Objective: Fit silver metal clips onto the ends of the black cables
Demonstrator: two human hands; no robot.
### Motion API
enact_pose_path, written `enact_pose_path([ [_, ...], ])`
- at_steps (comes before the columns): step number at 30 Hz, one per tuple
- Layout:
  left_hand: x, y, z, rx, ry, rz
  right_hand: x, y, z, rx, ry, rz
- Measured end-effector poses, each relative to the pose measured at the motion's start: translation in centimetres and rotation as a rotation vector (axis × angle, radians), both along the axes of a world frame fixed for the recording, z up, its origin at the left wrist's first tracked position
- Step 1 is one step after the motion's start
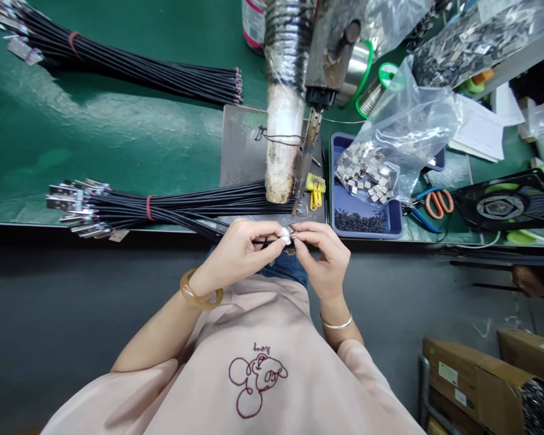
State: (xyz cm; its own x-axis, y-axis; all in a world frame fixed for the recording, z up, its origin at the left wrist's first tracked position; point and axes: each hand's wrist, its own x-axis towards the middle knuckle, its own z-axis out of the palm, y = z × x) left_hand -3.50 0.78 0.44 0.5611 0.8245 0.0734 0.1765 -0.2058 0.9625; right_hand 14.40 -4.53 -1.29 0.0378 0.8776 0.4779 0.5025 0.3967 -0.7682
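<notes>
My left hand (240, 251) is pinched shut on the end of a black cable (258, 241) just in front of the bench edge. My right hand (324, 257) is pinched on a small metal terminal (291, 229) pressed against that cable end. Both fingertips meet below the tip of a fixed soldering iron (306, 160). The cable runs left into a bundle of black cables (172, 208) tied with a red band, with metal terminals at its far end (77, 205).
A blue tray (385, 226) holds a plastic bag of metal terminals (367, 175) and small black pieces. Orange-handled scissors (437, 202) and a black fan (503, 202) lie to the right. Another cable bundle (131, 66) lies at the back left. Cardboard boxes (476, 374) stand at the lower right.
</notes>
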Motion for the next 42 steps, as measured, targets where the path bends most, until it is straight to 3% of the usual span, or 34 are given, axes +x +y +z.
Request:
enact_pose_path([
  [4, -0.3, 0.5, 0.1, -0.025, 0.003, -0.054, 0.0, 0.0, 0.1, -0.003, -0.004, 0.013],
  [10, -0.9, 1.1, 0.4, 0.007, -0.08, -0.139, 0.0, 0.6, -0.4, -0.253, 0.374, 0.143],
  [12, -0.5, 0.7, 0.5, 0.101, -0.072, -0.068, 0.2, 0.6, -0.3, -0.198, 0.337, 0.032],
  [15, 0.8, -0.4, 0.4, 0.339, -0.031, 0.176, 0.6, 0.4, 0.0, 0.014, 0.139, -0.166],
  [17, 1.5, -0.9, 0.2, 0.374, -0.013, 0.292, 0.9, 0.2, 0.2, 0.131, 0.067, -0.197],
  [22, 1.8, -0.5, -0.3, 0.046, -0.044, 0.265, 0.7, 0.2, 0.4, 0.18, 0.016, -0.103],
  [26, 1.6, -0.1, -0.4, -0.094, -0.091, 0.241, 0.2, 0.6, 0.4, 0.215, -0.048, -0.08],
  [32, 2.0, -0.1, -0.3, -0.19, -0.162, 0.284, 0.2, 0.7, 0.0, 0.225, -0.058, -0.094],
  [37, 2.2, 0.0, -0.2, -0.22, -0.19, 0.349, 0.2, 0.8, -0.3, 0.127, -0.022, -0.096],
  [42, 2.4, -0.1, -0.2, -0.221, -0.187, 0.376, 0.0, 1.0, -0.4, 0.199, -0.177, -0.086],
])
